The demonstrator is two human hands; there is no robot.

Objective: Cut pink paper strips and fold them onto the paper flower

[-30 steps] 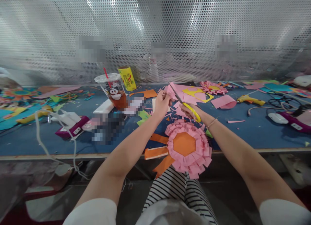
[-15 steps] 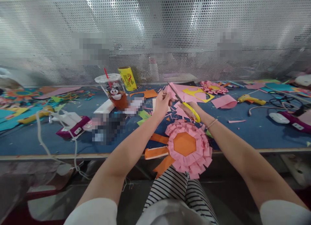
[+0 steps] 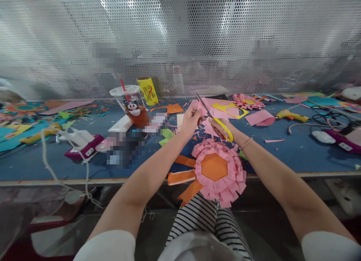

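My right hand grips a pair of yellow-handled scissors, its blades pointing up and left. Between the fingertips of my left hand is a small piece of pink paper, close beside the blades. Whether the blades touch the paper I cannot tell. Nearer to me, a pink paper rosette with an orange centre and orange ribbon tails lies over the table's front edge. Pink sheets and small scraps are spread around both hands.
To the left stand a drink cup with a red straw and a yellow roll. A purple power strip has white cords. A yellow glue gun lies to the right. Behind the table rises a perforated metal screen.
The scissors and my left fingers have shifted slightly, and the blades have turned a little. The rosette and the things on the table stay put.
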